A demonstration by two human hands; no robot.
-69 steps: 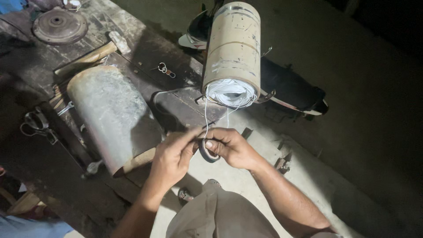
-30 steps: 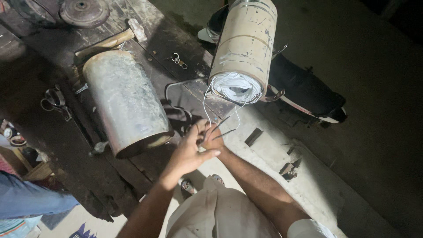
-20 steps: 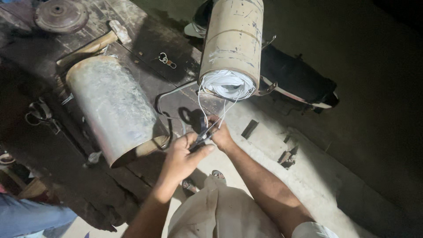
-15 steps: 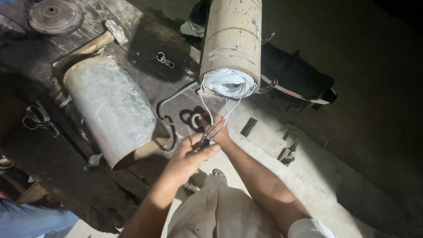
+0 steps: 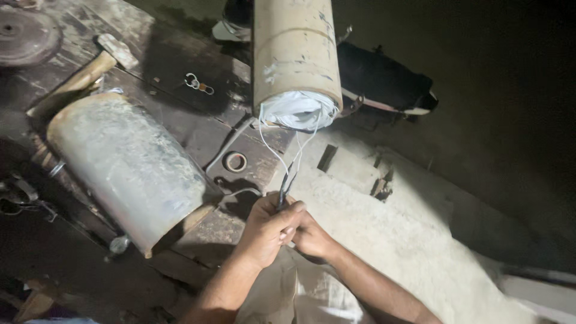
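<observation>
A tan cylinder [image 5: 293,54] lies with its near end covered by white cloth [image 5: 298,111]. Thin white wires [image 5: 273,147] run from that end down to a small dark pair of pliers [image 5: 283,187]. My left hand [image 5: 264,231] is closed over the pliers' handles. My right hand [image 5: 310,236] sits just behind it, fingers wrapped around the same grip, partly hidden by the left.
A larger rusty metal cylinder [image 5: 129,171] lies to the left on a dark wooden bench [image 5: 186,129]. On the bench are a small ring [image 5: 235,161], a wooden-handled hammer [image 5: 78,75], a metal disc [image 5: 24,36] and a clip [image 5: 198,83]. A dark bag [image 5: 384,81] lies behind.
My hands have drawn back from the cloth-covered end, pulling the wires longer with the pliers. The view has shifted closer to the tan cylinder.
</observation>
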